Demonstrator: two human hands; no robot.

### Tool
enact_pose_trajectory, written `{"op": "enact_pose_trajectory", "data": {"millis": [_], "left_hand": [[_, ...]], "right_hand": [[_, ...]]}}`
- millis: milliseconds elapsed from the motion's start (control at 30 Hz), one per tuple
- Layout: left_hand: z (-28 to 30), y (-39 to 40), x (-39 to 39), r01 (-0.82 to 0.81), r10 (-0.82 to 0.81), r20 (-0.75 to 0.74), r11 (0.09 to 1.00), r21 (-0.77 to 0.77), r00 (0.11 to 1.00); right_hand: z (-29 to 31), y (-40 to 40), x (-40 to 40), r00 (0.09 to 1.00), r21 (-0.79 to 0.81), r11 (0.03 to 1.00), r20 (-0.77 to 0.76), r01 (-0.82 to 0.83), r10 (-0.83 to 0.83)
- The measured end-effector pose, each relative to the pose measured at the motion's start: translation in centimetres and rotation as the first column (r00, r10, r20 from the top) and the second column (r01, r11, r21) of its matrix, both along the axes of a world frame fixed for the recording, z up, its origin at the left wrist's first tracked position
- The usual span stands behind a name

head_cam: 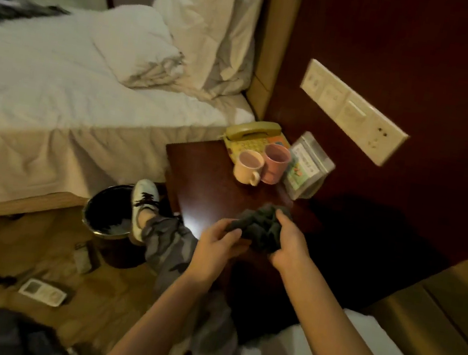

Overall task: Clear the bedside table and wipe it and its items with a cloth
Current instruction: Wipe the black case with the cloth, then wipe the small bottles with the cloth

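Dark grey cloth [261,227], crumpled into a bunch, is held by both hands just above the near part of the bedside table [197,172]; the left hand [217,243] pinches its left edge between thumb and curled fingers, and the right hand [289,246] grips its right side with the fingers closed around the fabric. At the back of the red-brown wooden table stand a cream mug [248,167] and a pink cup [275,163], touching each other; behind them lies a yellow telephone [248,135], and just to the right leans a clear plastic sign holder [309,165] against the wall. Left of the table, on the floor beside the bed [58,84], stands a black bin [109,210]; the person's white shoe [144,197] rests over its rim.
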State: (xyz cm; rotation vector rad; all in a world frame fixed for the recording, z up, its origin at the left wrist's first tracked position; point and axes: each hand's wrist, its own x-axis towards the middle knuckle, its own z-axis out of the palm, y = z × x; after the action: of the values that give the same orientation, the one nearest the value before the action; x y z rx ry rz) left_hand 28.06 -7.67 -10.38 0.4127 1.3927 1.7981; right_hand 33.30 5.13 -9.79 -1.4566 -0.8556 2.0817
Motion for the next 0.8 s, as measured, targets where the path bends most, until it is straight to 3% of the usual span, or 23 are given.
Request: {"op": "enact_pose_trajectory", "data": {"millis": [133,233,500,667,800], "left_hand": [[1.9,-5.0,-5.2,-0.149,0.149,-0.023,0.989,0.007,0.988],[1.6,-9.7,-8.6,-0.283,0.280,-0.059,0.957,-0.056,0.958],[-5.0,-24.0,-15.8,-0.444,0.437,-0.104,0.824,-0.353,0.893],[-11.5,-32.9,-19.2,-0.529,0.575,-0.096,0.658,-0.536,0.813],[-18.2,-38.9,-21.3,-0.507,0.625,-0.118,0.492,-0.708,0.771]], "right_hand": [[2.1,-4.5,-5.7,0.974,0.017,0.980,-0.108,-0.197,0.197],[2.0,-8.6,-10.2,0.940,-0.021,0.943,-0.085,-0.332,0.330],[-3.5,-20.0,-20.7,0.788,-0.203,0.763,-0.095,-0.613,0.608],[-9.3,-25.3,-26.0,0.742,-0.285,0.708,-0.021,-0.646,0.670],[-14.2,-28.7,-29.6,0.690,-0.327,0.671,0.072,-0.666,0.720]]}}
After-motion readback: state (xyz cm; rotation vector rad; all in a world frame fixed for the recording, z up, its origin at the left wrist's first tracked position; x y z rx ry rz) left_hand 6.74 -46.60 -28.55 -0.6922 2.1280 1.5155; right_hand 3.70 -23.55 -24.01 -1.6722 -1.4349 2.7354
